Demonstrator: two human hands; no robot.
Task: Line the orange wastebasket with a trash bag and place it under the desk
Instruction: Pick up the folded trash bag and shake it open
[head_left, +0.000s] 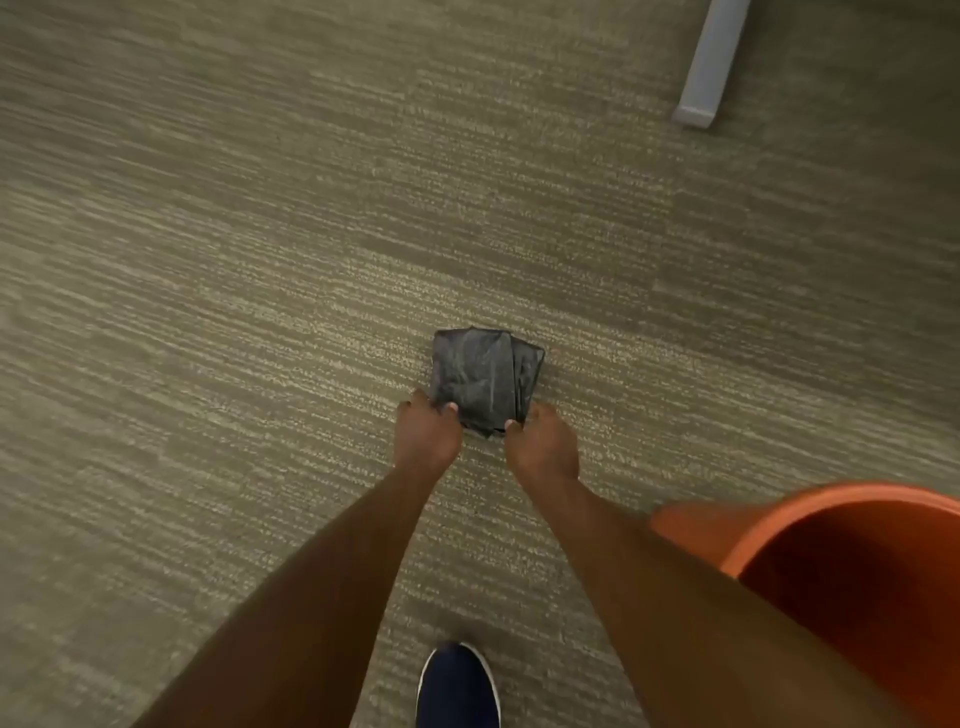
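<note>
Head view: a folded, crinkled dark plastic trash bag (485, 376) is pinched at its near corners by the left hand (427, 435) and right hand (543, 441) above ribbed carpet (208, 260); the smooth round orange wastebasket (852, 566) is seen at right.

Office-like room, striped grey-green carpet tiles (260, 260), pale grey desk leg (709, 62)

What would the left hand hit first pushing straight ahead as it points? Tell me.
Likely only the folded trash bag that the left hand already pinches; beyond it, bare carpet as far as visible.
</note>
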